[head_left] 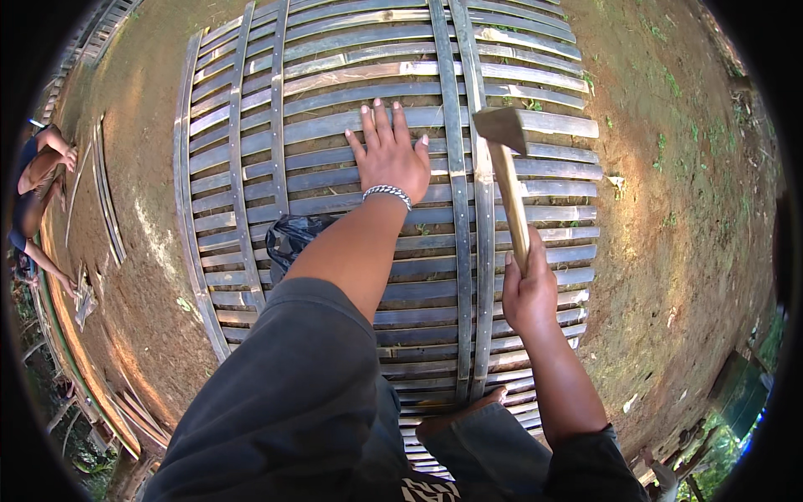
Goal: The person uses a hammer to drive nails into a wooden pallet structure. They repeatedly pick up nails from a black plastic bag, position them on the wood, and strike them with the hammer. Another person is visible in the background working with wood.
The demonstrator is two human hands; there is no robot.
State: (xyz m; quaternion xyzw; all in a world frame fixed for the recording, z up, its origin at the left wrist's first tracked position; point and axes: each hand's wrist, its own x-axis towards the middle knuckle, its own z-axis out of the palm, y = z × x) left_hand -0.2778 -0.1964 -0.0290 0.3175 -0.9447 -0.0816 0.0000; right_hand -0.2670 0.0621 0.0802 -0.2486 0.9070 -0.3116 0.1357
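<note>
My left hand (389, 159) lies flat with spread fingers on a panel of split bamboo slats (360, 130), a chain bracelet (387, 194) round its wrist. In my right hand (532, 289) is the wooden handle of a hammer (510, 197), its dark blocky metal head raised at the far end, over the panel's right part. Long crosswise strips with rows of nail heads run over the slats; one double strip (462, 217) passes between my hands. A black plastic bag (293, 238) rests on the slats beside my left forearm.
The panel lies on bare brown earth (669, 209). Loose bamboo strips (107, 192) are on the ground at the left. Another person (38, 201) crouches at the far left, one hand near a pale scrap. My bare foot (498, 395) is on the panel's near part.
</note>
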